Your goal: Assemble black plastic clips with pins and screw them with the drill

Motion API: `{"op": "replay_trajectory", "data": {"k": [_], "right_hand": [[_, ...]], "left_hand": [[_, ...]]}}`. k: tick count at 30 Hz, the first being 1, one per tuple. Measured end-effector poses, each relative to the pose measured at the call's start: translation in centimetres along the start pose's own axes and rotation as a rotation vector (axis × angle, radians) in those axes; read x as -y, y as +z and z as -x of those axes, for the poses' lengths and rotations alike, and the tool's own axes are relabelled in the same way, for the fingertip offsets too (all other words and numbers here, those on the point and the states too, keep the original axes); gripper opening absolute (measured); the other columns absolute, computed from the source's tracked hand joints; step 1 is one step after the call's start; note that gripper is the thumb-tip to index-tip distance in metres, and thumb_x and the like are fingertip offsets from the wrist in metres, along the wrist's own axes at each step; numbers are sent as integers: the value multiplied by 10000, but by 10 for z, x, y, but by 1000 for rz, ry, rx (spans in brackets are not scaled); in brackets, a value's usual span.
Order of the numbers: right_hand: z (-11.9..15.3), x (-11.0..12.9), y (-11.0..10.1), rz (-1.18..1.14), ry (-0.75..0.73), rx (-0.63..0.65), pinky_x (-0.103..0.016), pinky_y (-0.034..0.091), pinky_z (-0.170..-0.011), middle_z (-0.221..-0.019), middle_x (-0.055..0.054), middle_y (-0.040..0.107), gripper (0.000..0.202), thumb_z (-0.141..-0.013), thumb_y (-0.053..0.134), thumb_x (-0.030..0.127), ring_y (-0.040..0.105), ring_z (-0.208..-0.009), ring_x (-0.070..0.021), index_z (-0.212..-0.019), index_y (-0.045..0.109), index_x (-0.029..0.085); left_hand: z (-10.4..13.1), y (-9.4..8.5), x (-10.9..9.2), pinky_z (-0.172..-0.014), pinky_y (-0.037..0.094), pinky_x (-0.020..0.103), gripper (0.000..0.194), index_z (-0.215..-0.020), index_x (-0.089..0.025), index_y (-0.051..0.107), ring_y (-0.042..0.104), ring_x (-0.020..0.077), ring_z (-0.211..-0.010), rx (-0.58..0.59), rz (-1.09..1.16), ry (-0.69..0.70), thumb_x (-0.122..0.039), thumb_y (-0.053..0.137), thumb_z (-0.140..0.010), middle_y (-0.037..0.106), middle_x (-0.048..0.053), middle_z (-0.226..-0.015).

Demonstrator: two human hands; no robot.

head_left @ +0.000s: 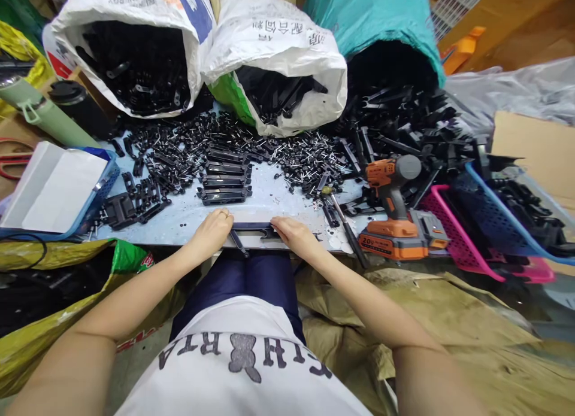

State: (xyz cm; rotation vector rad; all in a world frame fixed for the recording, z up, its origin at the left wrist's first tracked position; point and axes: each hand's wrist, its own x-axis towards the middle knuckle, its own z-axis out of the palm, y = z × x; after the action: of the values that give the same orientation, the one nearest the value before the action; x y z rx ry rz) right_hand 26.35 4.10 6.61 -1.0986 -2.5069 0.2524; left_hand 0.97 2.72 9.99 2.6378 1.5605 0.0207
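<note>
Between my two hands, at the table's front edge, is a long black plastic bracket (251, 226) with a short arm hanging from its left end. My left hand (214, 229) is closed on the left end, its fingers pinched. At the other end my right hand (291, 231) grips with thumb and fingers. Just beyond lies a row of similar black assemblies (224, 194), laid side by side. A screwdriver-like tool (345, 221) with a dark handle rests to the right of my right hand.
An orange cordless drill (390, 224) stands at the right, beside a pink basket (462, 242) and a blue basket (507, 206). Loose screws (309, 164) and black parts cover the table's middle. Open sacks (274, 51) line the back. A blue tray (101, 191) sits left.
</note>
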Motion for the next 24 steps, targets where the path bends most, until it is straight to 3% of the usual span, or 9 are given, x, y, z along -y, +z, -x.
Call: {"op": "replay_trajectory", "data": {"k": [4,6,8,12,14,17,24], "right_hand": [[-20,19,2,-20,-102,-62,-380,493,-894,-1196,-135,597,299,-936,406,269,580,-1051,-217,-1176,555,170],[-34,31,10,-63,-190,-39,-374,482,-916,-1257,-133,558,353,-942,394,288,555,-1101,-213,-1257,503,171],[-45,39,24,-101,-263,11,-374,474,-924,-1274,-128,546,392,-949,376,320,549,-1113,-213,-1297,473,169],[-54,41,48,-207,-253,76,-358,470,-923,-1190,-102,602,417,-957,349,354,564,-1074,-191,-1323,458,186],[-53,39,53,-256,-211,75,-357,457,-939,-1198,-93,599,416,-960,339,358,550,-1091,-183,-1323,463,197],[-49,38,53,-281,-136,62,-357,432,-970,-1231,-90,577,411,-967,311,353,521,-1131,-178,-1296,500,197],[-53,48,57,-127,4,112,-387,429,-942,-1188,-99,589,439,-966,277,382,530,-1063,-208,-1266,540,201]], "left_hand": [[-2,0,-5,-839,447,355,222,-984,-96,597,567,244,-947,-1,48,-2,-74,417,-856,617,139,-936],[2,4,-4,-836,452,328,292,-1151,-98,524,589,226,-948,-46,164,-143,-183,474,-877,629,128,-992],[10,10,-7,-789,466,311,399,-1200,-121,492,619,219,-902,-23,260,-341,-336,524,-865,649,108,-978],[20,28,-33,-718,467,323,440,-875,-180,652,656,247,-810,221,306,-549,-566,443,-841,684,88,-802],[16,36,-50,-720,459,321,471,-831,-170,677,662,248,-816,227,302,-586,-518,366,-886,692,111,-801],[7,44,-63,-715,452,318,490,-879,-147,696,666,251,-819,147,302,-636,-446,310,-916,697,140,-828],[10,53,-49,-696,446,311,451,-871,-162,700,663,239,-790,88,267,-573,-459,362,-904,696,114,-796]]}}
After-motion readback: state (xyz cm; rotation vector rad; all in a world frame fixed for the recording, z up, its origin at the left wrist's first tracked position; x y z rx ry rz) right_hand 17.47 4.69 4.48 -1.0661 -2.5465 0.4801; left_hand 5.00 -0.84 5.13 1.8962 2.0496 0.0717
